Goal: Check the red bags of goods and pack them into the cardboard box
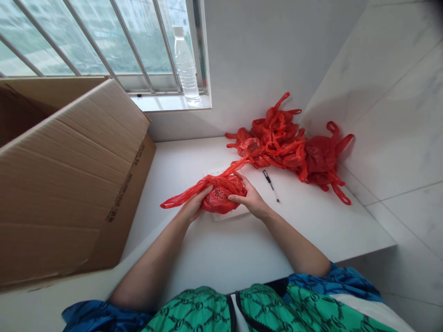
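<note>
Between my two hands is a red plastic bag [221,196], bunched round something I cannot make out, with dark writing on its front. Its handles stretch out to the left and to the upper right. My left hand [195,203] grips the bag's left side, thumb on top. On the other side my right hand [252,199] holds it with the thumb in front and fingers behind. A sheet of paper [231,216] lies under the bag, mostly covered. To the right of my right hand, a black-and-clear pen [271,185] rests on the white tabletop [304,221].
Several knotted red bags [287,147] are heaped against the wall at the back right. A large open cardboard box [79,175] stands at the left. On the windowsill is a clear water bottle [187,69], beside the barred window [93,37].
</note>
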The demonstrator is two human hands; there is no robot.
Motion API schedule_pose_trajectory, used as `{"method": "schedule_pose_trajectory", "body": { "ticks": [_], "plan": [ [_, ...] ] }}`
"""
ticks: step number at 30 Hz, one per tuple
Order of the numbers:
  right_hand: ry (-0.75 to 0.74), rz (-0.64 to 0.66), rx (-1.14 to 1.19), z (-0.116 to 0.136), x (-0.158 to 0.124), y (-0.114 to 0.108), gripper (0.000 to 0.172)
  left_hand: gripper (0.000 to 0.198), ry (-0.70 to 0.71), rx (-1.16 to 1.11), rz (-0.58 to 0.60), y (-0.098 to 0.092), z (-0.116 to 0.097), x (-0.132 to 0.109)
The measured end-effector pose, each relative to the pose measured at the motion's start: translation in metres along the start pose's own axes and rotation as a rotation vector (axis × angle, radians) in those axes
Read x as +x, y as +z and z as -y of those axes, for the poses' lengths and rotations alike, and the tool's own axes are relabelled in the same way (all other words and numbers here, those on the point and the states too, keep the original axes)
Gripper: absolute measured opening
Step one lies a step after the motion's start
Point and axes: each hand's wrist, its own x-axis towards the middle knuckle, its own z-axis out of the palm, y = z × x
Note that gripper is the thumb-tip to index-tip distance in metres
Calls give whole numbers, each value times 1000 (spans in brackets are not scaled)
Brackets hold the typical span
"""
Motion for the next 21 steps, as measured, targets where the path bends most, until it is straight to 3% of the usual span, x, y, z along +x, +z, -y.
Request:
{"method": "schedule_pose_trajectory", "body": {
  "ticks": [21],
  "plan": [
    [-12, 44, -13, 3, -2, -1, 94, 36, -48, -65, 27, -4, 0, 1]
  ]
}}
